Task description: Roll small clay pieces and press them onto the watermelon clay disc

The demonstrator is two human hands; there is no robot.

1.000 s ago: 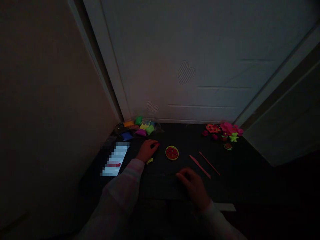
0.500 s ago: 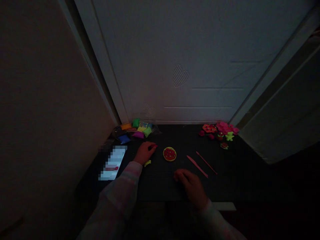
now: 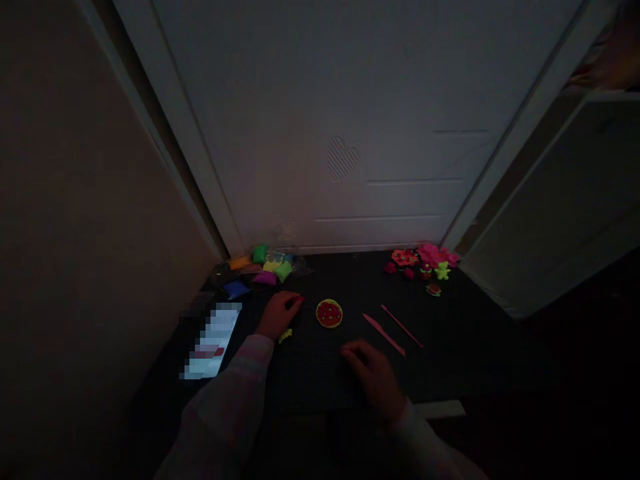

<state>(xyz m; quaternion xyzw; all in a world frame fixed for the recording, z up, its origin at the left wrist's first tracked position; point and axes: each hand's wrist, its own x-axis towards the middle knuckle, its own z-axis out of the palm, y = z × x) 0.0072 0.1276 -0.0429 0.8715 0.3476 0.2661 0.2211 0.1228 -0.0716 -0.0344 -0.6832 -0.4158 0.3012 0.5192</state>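
Observation:
The scene is very dark. My left hand [image 3: 277,313] rests on a black mat [image 3: 325,373], fingers curled round a small red piece of clay at its tips. A yellow scrap of clay [image 3: 285,335] lies just below that hand. Right of it sits a round red clay disc with a yellow rim [image 3: 329,313]. My right hand [image 3: 373,375] lies on the mat nearer me, fingers bent loosely; what it holds, if anything, is too dim to tell. Two thin pink modelling tools [image 3: 393,330] lie right of the disc.
Several small bags of coloured clay [image 3: 257,268] are piled at the back left by a white door [image 3: 350,133]. Finished pink, red and green clay figures [image 3: 423,261] stand at the back right. A blurred white sheet [image 3: 210,340] lies at the left.
The camera has tilted and shifted, so everything slid left and slightly down in view. Both hands stay in about the same places on the mat.

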